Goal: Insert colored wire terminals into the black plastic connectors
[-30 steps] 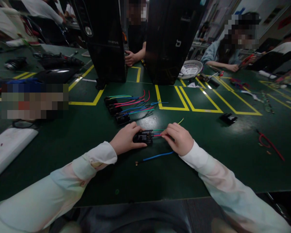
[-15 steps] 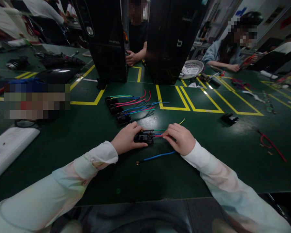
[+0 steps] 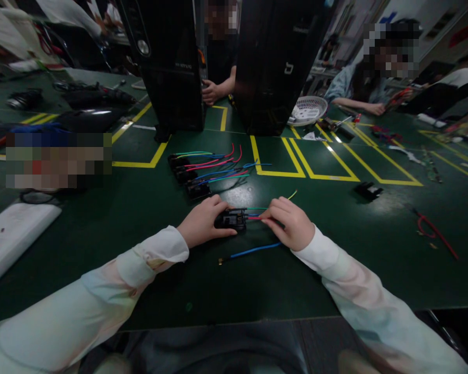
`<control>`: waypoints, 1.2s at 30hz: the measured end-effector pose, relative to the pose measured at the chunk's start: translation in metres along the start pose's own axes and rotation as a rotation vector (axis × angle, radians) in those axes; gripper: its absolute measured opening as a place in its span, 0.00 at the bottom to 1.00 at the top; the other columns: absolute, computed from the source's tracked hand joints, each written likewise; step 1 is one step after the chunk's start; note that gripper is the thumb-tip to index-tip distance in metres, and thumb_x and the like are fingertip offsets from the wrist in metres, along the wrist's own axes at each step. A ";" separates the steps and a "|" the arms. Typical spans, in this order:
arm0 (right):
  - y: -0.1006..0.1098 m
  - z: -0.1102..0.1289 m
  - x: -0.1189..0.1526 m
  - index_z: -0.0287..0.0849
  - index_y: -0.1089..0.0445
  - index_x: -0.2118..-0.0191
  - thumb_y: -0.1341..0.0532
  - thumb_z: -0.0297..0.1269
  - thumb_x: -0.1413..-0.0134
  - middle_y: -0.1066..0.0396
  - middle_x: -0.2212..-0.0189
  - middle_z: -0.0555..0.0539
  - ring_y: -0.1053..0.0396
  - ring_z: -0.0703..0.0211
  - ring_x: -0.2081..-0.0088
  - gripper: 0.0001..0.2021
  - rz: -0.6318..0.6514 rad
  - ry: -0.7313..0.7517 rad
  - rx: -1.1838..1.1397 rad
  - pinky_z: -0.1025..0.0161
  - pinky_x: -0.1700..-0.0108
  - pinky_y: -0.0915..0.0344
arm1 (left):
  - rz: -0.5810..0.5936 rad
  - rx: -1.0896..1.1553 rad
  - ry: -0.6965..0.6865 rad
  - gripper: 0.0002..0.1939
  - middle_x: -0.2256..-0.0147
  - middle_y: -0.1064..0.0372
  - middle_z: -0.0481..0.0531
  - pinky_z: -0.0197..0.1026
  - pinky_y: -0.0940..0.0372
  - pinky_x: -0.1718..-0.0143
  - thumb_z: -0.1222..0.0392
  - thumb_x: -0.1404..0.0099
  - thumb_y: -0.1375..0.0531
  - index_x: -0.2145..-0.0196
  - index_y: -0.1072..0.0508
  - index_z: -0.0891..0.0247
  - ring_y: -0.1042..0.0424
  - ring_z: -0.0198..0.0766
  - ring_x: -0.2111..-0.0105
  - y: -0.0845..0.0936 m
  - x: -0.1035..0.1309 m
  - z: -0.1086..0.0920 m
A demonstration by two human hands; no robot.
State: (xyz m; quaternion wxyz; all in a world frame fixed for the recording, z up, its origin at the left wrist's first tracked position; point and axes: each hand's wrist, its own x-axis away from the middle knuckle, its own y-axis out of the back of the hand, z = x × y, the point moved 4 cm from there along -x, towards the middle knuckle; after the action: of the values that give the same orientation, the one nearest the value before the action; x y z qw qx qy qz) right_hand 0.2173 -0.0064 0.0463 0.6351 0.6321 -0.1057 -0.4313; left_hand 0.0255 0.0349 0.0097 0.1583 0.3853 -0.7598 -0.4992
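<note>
My left hand point(image 3: 203, 221) grips a small black plastic housing point(image 3: 232, 219) by its left end, thumb in front and fingers behind. Green, blue and red wires run out of its right side. My right hand point(image 3: 287, 222) pinches the red wire point(image 3: 254, 218) close to the housing; a yellow-green wire end point(image 3: 293, 195) sticks out behind the knuckles. In front of them a loose blue wire point(image 3: 253, 250) with a brass-coloured terminal lies on the table, its right end hidden by my right hand.
Beyond my hands several wired black housings point(image 3: 197, 188) lie in a group. At right are another black part point(image 3: 368, 190) and a red wire point(image 3: 439, 239). Two black computer towers point(image 3: 167, 67) stand at the back, a person between them. A white basket point(image 3: 309, 110) and another person are farther right.
Both hands keep the same hold on the housing and the red wire. The whole view has shifted very slightly; nothing else visibly differs.
</note>
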 end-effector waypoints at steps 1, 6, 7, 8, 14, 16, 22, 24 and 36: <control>-0.001 0.000 0.000 0.38 0.34 0.68 0.49 0.32 0.42 0.36 0.73 0.45 0.42 0.59 0.69 0.09 0.014 0.008 0.000 0.63 0.67 0.45 | 0.000 0.000 -0.003 0.27 0.61 0.41 0.53 0.46 0.39 0.58 0.42 0.46 0.40 0.54 0.33 0.60 0.37 0.45 0.59 0.000 0.000 0.000; 0.001 0.000 0.000 0.39 0.33 0.69 0.49 0.33 0.42 0.35 0.73 0.46 0.42 0.59 0.69 0.09 0.009 -0.037 0.056 0.62 0.67 0.47 | 0.000 -0.002 0.001 0.27 0.61 0.41 0.53 0.46 0.39 0.58 0.42 0.47 0.40 0.54 0.33 0.60 0.37 0.45 0.59 -0.001 -0.001 0.001; 0.002 0.000 0.000 0.39 0.33 0.68 0.49 0.33 0.41 0.35 0.73 0.46 0.42 0.59 0.69 0.09 -0.004 -0.043 0.057 0.62 0.67 0.47 | 0.000 -0.001 0.003 0.27 0.61 0.41 0.53 0.46 0.39 0.58 0.42 0.47 0.40 0.54 0.34 0.60 0.37 0.45 0.59 -0.001 -0.001 0.001; 0.002 0.001 0.000 0.39 0.33 0.68 0.49 0.33 0.41 0.35 0.73 0.46 0.42 0.59 0.69 0.10 -0.011 -0.043 0.057 0.62 0.67 0.48 | 0.001 0.000 0.004 0.27 0.61 0.41 0.53 0.46 0.39 0.58 0.42 0.47 0.40 0.54 0.34 0.60 0.37 0.45 0.59 -0.001 -0.001 0.001; 0.000 0.000 0.001 0.39 0.33 0.68 0.49 0.33 0.41 0.35 0.73 0.46 0.41 0.59 0.68 0.09 0.027 -0.048 0.065 0.62 0.67 0.48 | 0.004 0.004 0.002 0.27 0.61 0.41 0.53 0.46 0.39 0.58 0.42 0.47 0.40 0.54 0.33 0.60 0.37 0.45 0.59 -0.001 -0.001 0.000; 0.000 -0.002 0.002 0.40 0.32 0.67 0.49 0.34 0.41 0.35 0.72 0.46 0.41 0.59 0.68 0.09 0.007 -0.052 0.058 0.62 0.66 0.48 | 0.006 0.002 0.006 0.27 0.61 0.41 0.53 0.46 0.39 0.58 0.43 0.47 0.40 0.54 0.33 0.61 0.37 0.45 0.59 0.000 -0.001 0.000; -0.004 -0.005 0.001 0.39 0.33 0.67 0.49 0.32 0.41 0.35 0.73 0.45 0.41 0.59 0.69 0.09 -0.017 -0.027 -0.016 0.62 0.66 0.44 | 0.006 0.010 0.007 0.27 0.61 0.41 0.53 0.45 0.39 0.58 0.43 0.47 0.40 0.54 0.33 0.60 0.37 0.45 0.59 0.000 0.000 0.000; -0.004 -0.005 0.000 0.39 0.33 0.67 0.49 0.32 0.41 0.35 0.73 0.45 0.41 0.59 0.69 0.09 -0.038 -0.012 -0.034 0.62 0.66 0.43 | 0.005 0.008 0.006 0.27 0.61 0.41 0.53 0.45 0.39 0.58 0.43 0.47 0.40 0.54 0.33 0.60 0.37 0.44 0.59 0.000 0.000 0.000; 0.001 0.001 0.000 0.39 0.31 0.68 0.50 0.35 0.40 0.36 0.74 0.46 0.43 0.59 0.69 0.12 0.016 -0.003 0.160 0.62 0.68 0.49 | 0.000 -0.008 0.000 0.27 0.61 0.41 0.53 0.46 0.39 0.58 0.42 0.47 0.40 0.54 0.34 0.60 0.37 0.45 0.59 0.000 -0.001 0.001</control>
State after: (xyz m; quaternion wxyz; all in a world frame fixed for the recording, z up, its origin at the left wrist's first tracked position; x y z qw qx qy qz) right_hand 0.2166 -0.0073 0.0472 0.5856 0.6794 -0.1459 -0.4174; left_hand 0.0254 0.0358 0.0096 0.1597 0.3847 -0.7577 -0.5024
